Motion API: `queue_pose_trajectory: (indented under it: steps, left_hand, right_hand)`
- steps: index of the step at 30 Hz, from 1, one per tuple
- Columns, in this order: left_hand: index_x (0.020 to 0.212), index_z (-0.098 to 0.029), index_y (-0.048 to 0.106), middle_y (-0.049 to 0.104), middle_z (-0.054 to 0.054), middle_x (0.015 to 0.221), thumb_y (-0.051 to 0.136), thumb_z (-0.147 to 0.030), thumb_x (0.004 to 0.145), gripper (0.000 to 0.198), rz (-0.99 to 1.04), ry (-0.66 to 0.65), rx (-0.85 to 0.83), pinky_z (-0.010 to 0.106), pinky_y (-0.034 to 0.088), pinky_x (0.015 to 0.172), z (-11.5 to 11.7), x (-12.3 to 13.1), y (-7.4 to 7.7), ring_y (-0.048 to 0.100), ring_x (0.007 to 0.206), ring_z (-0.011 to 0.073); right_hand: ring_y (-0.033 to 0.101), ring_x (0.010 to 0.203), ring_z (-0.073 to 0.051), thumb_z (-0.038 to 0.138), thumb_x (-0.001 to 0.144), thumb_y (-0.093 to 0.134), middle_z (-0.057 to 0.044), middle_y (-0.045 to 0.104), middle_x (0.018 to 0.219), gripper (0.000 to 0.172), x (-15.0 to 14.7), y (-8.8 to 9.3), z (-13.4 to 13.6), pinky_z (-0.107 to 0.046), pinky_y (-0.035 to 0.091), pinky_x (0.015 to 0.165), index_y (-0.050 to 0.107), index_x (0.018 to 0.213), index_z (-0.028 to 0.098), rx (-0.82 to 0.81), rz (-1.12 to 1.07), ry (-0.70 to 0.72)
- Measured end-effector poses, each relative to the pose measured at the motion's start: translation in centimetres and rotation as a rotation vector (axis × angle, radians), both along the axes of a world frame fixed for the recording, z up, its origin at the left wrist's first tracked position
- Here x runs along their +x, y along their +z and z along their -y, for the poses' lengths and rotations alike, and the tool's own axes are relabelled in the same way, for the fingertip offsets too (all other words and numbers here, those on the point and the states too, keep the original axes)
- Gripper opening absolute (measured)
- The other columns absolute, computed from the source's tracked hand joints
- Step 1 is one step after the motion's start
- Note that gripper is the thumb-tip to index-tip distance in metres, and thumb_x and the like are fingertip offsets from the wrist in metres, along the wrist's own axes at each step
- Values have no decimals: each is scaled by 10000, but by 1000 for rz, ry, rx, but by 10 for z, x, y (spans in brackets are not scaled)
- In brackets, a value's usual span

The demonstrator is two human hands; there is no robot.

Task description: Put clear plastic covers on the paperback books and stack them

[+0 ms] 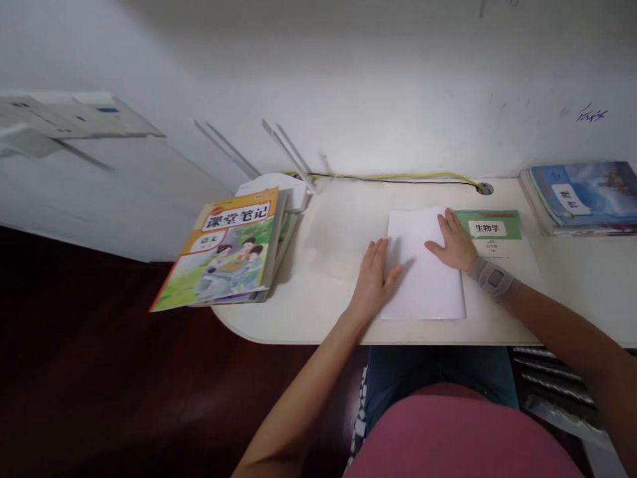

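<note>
White paper [421,279], a sheet or a small stack, lies on the white desk before me. My right hand [454,240] rests on its upper right part, fingers spread, with a grey band on the wrist. Along the paper's left edge is my left hand [373,275], fingers stretched out and thumb apart; whether it touches the paper I cannot tell. To the right, partly covered by the paper and my right hand, is a textbook [497,242] with a green and white cover.
A stack of books [233,259] overhangs the desk's left end, beside a white router [293,189] with several antennas. Yellow and black cables [423,176] run along the wall to a desk hole. More books [587,199] are piled at the right. The desk's front edge [308,342] is close to me.
</note>
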State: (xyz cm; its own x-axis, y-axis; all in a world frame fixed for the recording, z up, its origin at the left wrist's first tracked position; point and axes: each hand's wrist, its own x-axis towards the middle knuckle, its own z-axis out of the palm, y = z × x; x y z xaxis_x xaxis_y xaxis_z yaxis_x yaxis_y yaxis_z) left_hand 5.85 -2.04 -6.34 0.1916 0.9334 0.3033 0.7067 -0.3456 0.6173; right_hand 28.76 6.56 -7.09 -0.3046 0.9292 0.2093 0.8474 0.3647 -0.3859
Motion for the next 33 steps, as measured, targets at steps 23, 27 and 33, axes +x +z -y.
queue_pose_trajectory:
  steps: [23, 27, 33]
  left_hand:
    - [1405, -201, 280, 349, 178, 1453, 393, -459, 923, 558, -4, 76, 108, 567, 260, 1091, -3, -2, 3, 210, 1401, 310]
    - [1363, -205, 347, 363, 155, 1450, 404, -418, 922, 493, -50, 238, 218, 546, 223, 1110, -1, -8, 16, 189, 1408, 296]
    - [1372, -111, 334, 356, 226, 1436, 479, -366, 861, 589, -93, 383, 123, 553, 286, 1070, -1, -27, 14, 298, 1352, 348]
  right_hand:
    - [105, 1415, -300, 456, 910, 361, -194, 170, 1526, 747, -16, 10, 113, -518, 208, 1131, 90, 1476, 51, 96, 152, 196]
    - [143, 1411, -290, 446, 908, 371, -185, 242, 1508, 703, -17, 12, 116, -497, 204, 1138, 184, 1462, 55, 92, 187, 253]
    - [213, 1403, -233, 525, 922, 292, -123, 284, 1507, 665, 6, 12, 95, -451, 261, 1129, 251, 1459, 135, -34, 114, 453]
